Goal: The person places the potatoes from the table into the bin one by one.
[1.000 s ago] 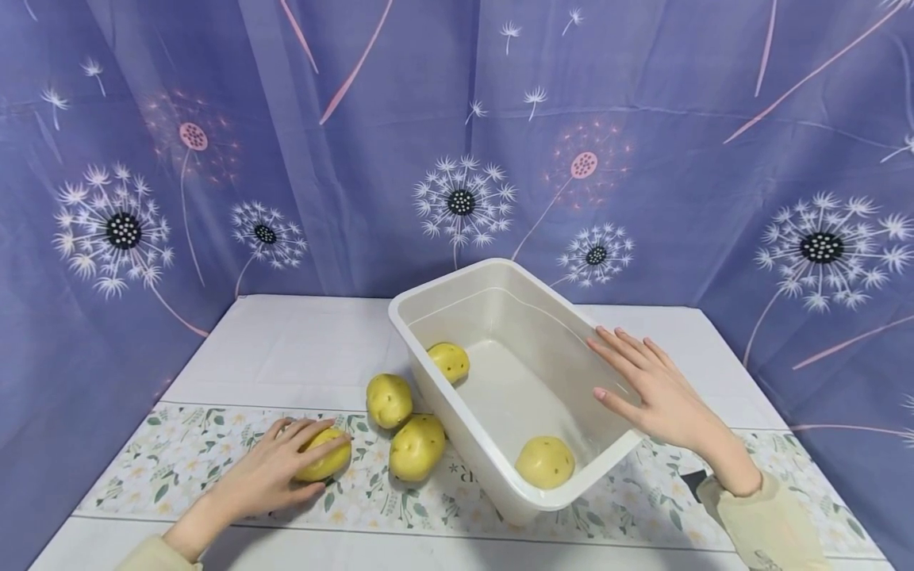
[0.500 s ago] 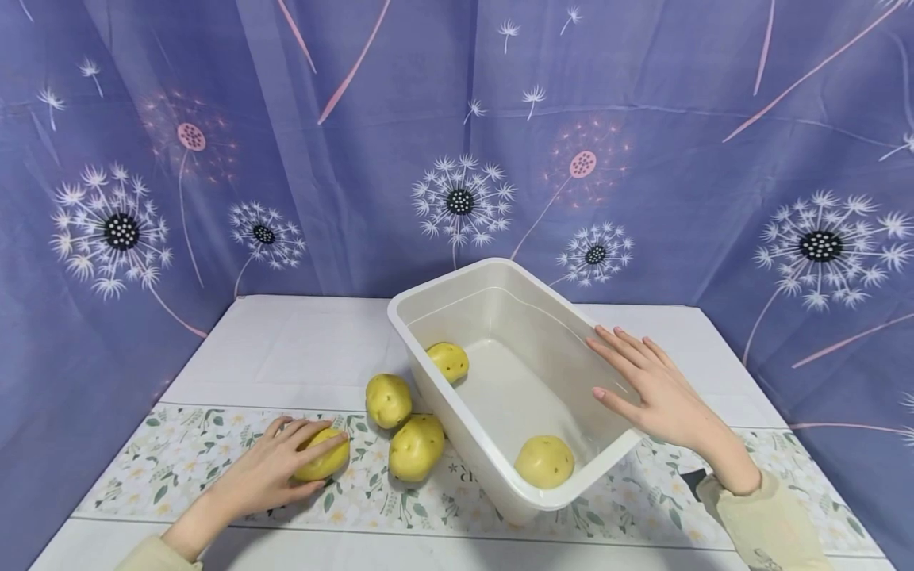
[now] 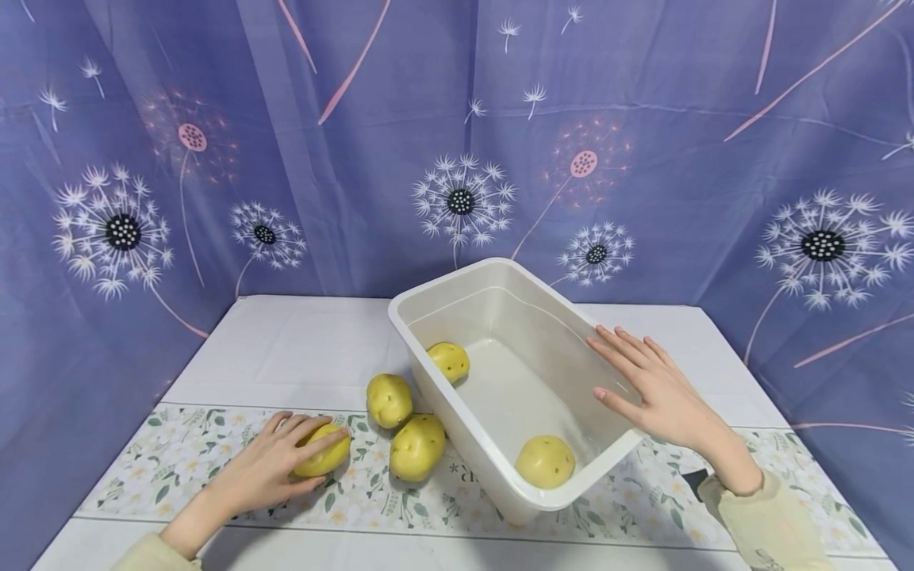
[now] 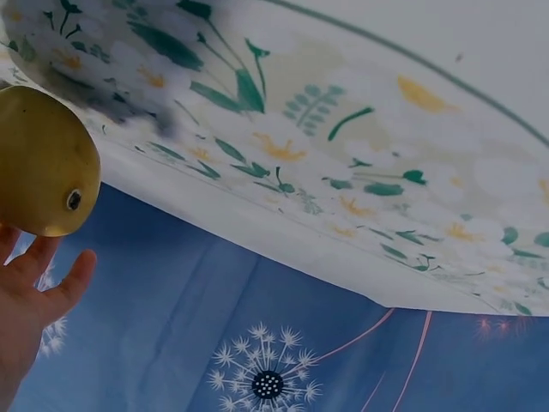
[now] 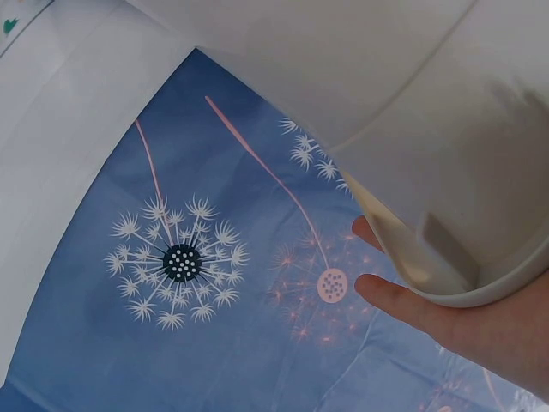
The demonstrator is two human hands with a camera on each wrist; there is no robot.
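On the left, my left hand (image 3: 267,464) lies over a yellow potato (image 3: 330,454) and grips it, index finger across its top and thumb low at its near side. The left wrist view has that potato (image 4: 47,163) up close, with a dark eye on its skin. Two more potatoes, the farther one (image 3: 389,400) and the nearer one (image 3: 417,448), sit between this hand and a white plastic bin (image 3: 471,440). Inside the bin are a potato (image 3: 448,362) by the left wall and another (image 3: 546,461) in the near corner. My right hand (image 3: 650,392) rests with straight fingers on the bin's right rim.
The bin stands at an angle on a white table (image 3: 307,341) with a floral-printed strip (image 3: 214,468) running across it. Purple curtains (image 3: 357,182) with dandelion prints enclose the back and both sides. A small black object (image 3: 694,484) shows by the right sleeve.
The left hand shifts very slightly on its potato, and the potato tips a little with it. The right hand, bin and other potatoes stay as they were.
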